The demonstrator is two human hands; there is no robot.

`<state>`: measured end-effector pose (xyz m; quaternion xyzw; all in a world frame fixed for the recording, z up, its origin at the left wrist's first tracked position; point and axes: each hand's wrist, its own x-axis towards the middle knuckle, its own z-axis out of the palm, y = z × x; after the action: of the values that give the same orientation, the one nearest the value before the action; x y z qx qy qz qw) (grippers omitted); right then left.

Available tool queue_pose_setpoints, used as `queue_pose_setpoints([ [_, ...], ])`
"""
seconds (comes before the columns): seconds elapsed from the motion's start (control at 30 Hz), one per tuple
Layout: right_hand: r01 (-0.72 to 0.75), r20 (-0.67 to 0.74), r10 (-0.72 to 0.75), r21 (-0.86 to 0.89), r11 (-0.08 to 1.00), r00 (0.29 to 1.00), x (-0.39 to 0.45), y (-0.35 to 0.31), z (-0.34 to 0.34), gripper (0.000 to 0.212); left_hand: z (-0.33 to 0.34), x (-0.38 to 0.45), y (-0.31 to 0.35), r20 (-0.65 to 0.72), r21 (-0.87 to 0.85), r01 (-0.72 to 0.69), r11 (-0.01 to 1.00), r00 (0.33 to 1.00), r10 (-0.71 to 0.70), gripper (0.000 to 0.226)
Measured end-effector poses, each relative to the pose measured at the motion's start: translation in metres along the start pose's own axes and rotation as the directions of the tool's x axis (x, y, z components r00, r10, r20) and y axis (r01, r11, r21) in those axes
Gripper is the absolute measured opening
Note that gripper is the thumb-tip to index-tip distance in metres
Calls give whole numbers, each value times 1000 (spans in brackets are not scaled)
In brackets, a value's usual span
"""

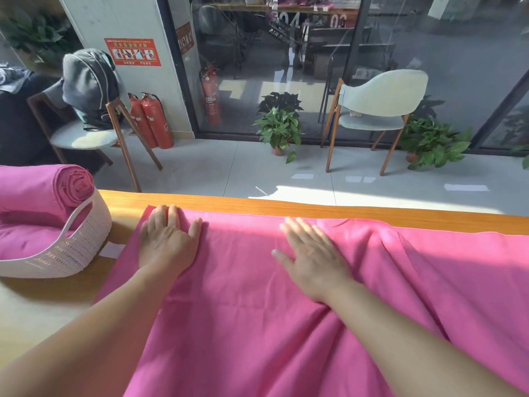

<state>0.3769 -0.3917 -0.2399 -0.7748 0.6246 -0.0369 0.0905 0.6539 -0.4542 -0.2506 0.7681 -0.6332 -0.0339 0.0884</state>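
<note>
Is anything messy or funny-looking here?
Yes. The pink cloth is wrinkled and bunched on its right side, past the right hand, while the part under the left hand lies smooth. A green leaf low beside the potted plant may have fallen.
</note>
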Motion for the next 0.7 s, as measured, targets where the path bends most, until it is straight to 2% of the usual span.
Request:
queue_pose_setpoints([
  [0.07, -90, -8, 90, -12, 996, 996, -5, 36, -3, 92, 3, 2, -2, 38, 34, 10, 999, 999, -11, 83],
  [0.17, -234, 19, 234, -32, 972, 972, -11, 80, -14, 74, 4, 3, -1, 49, 68, 16, 998, 999, -20, 86],
  [0.27, -260, 54, 261, -31, 965, 964, -12, 87, -22, 67, -4, 3, 2, 120, 138, 37, 990, 991, -54, 84],
  [0.33, -272, -20, 272, 4, 962, 962, -17, 74, -27, 64, -12, -1, 10, 120, 144, 54, 988, 990, -72, 78],
  [0.4, -251, -171, 265, 99, 963, 949, -35, 59, -34, 52, -20, -17, 36, 18, 42, -39, 998, 999, 38, 66],
  [0.43, -249, -235, 278, 145, 957, 931, -50, 55, -37, 46, -21, -30, 58, -49, -40, -140, 989, 989, 138, 59],
  [0.5, -282, -307, 337, 211, 936, 890, -80, 56, -44, 44, -17, -58, 107, -116, -164, -369, 915, 928, 353, 48],
  [0.53, -343, -287, 395, 216, 914, 872, -101, 67, -51, 42, -14, -75, 136, -103, -228, -451, 863, 892, 439, 44],
  [0.6, -511, -157, 532, 160, 845, 832, -139, 93, -67, 41, -8, -103, 181, -38, -354, -521, 777, 838, 544, 41],
  [0.7, -663, 89, 658, 122, 738, 748, -187, 133, -89, 60, 1, -131, 223, 94, -382, -593, 709, 739, 668, 41],
])
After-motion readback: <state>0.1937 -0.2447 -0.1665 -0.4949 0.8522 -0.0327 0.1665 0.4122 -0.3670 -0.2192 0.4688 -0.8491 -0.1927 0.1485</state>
